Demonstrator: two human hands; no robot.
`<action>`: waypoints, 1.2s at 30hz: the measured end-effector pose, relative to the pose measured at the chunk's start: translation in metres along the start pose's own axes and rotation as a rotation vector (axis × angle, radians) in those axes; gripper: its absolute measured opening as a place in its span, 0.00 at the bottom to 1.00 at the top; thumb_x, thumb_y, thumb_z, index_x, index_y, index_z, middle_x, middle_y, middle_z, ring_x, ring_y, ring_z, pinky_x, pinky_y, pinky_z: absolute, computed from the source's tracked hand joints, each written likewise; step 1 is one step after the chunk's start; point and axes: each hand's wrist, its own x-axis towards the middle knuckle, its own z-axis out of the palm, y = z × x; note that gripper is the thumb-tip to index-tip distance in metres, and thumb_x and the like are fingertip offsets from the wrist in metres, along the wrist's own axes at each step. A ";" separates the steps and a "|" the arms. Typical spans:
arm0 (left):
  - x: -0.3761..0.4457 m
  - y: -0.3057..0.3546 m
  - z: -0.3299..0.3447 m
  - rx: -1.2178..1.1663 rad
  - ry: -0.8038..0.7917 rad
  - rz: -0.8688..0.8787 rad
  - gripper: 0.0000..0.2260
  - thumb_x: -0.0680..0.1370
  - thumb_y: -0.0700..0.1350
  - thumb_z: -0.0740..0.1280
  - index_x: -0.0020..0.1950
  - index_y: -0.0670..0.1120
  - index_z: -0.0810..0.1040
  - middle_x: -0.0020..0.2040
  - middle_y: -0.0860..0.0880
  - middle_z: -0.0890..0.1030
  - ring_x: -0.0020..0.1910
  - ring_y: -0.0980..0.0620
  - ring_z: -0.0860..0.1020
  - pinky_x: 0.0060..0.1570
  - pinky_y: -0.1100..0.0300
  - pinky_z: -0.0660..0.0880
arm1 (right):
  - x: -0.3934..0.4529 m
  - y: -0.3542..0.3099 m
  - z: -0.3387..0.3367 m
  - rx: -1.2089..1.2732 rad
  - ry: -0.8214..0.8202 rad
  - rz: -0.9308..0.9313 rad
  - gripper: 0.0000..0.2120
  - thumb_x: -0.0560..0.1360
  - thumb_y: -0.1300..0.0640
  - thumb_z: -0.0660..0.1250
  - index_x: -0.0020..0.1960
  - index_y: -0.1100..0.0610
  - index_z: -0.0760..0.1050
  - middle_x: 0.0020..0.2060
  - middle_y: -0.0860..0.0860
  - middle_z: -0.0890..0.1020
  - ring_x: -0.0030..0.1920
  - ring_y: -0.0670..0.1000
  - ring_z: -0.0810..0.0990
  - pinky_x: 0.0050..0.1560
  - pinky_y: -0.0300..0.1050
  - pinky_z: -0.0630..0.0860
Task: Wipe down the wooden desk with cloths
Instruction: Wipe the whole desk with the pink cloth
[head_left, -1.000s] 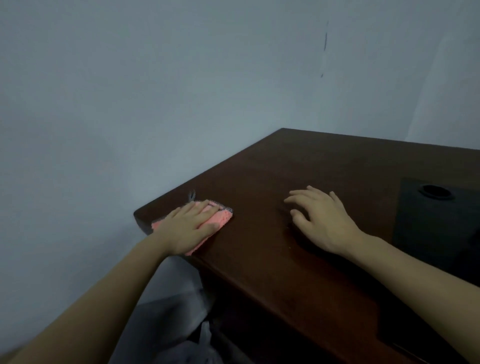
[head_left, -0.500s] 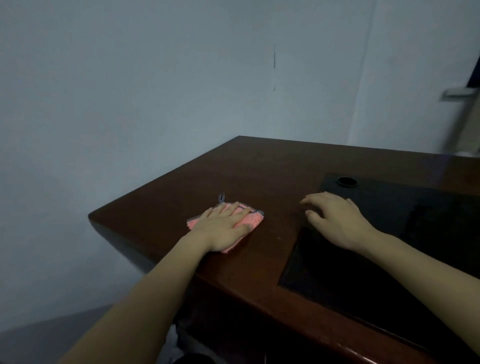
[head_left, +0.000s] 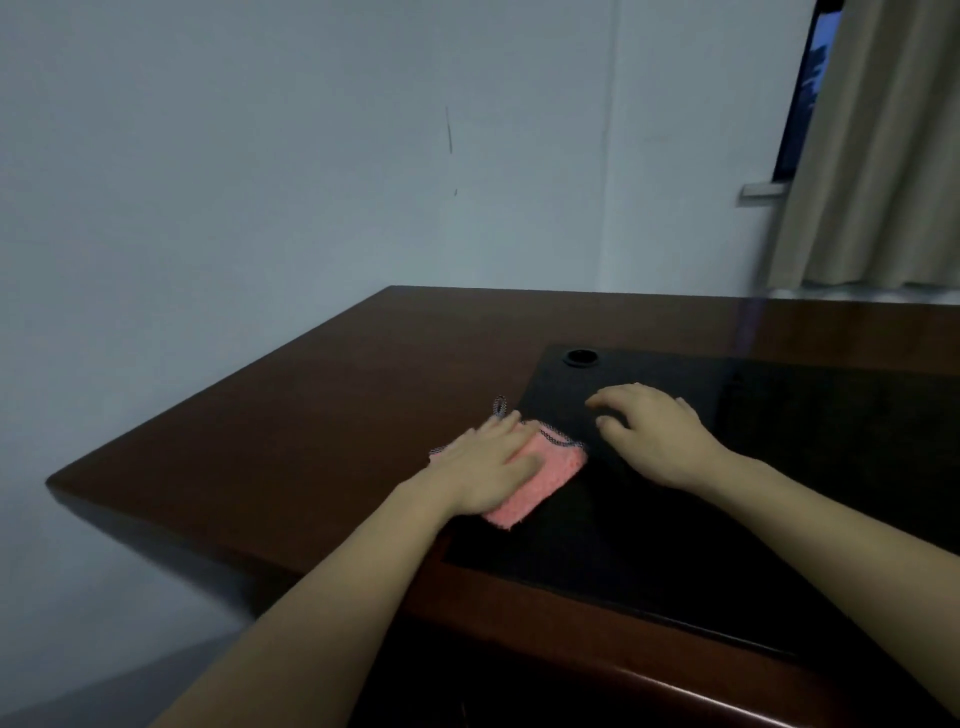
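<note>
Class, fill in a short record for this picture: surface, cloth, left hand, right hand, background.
surface: wooden desk with a black mat
cloth: pink cloth, straddling the mat's left edge
left hand: left hand pressing flat on the cloth
right hand: right hand resting on the mat, holding nothing
background: curtain at far right

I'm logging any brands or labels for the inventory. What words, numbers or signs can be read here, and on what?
None can be read.
Pink cloth under the left hand: no tag or print visible.
Wooden desk and its black inset panel, where the right hand rests: no lettering.
Wall: only dark scuff marks, not writing.
</note>
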 end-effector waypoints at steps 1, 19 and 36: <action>-0.005 -0.007 -0.006 -0.004 0.028 -0.025 0.26 0.86 0.58 0.49 0.83 0.55 0.49 0.84 0.51 0.45 0.82 0.48 0.44 0.79 0.48 0.43 | -0.001 -0.004 0.002 -0.006 -0.016 -0.004 0.19 0.83 0.50 0.59 0.73 0.46 0.71 0.75 0.45 0.70 0.78 0.53 0.61 0.74 0.69 0.59; -0.047 -0.046 -0.033 -0.154 0.238 -0.111 0.24 0.86 0.53 0.55 0.82 0.56 0.57 0.83 0.55 0.51 0.82 0.53 0.47 0.78 0.50 0.49 | 0.006 -0.091 0.062 -0.218 -0.358 -0.198 0.30 0.83 0.34 0.41 0.82 0.42 0.42 0.82 0.47 0.41 0.81 0.57 0.38 0.77 0.65 0.35; 0.074 0.068 -0.007 -0.115 0.110 0.169 0.25 0.86 0.55 0.55 0.83 0.56 0.54 0.83 0.54 0.49 0.82 0.51 0.45 0.80 0.46 0.49 | -0.042 0.099 -0.015 -0.285 -0.367 0.053 0.32 0.80 0.30 0.41 0.80 0.35 0.38 0.80 0.40 0.38 0.81 0.57 0.36 0.78 0.66 0.36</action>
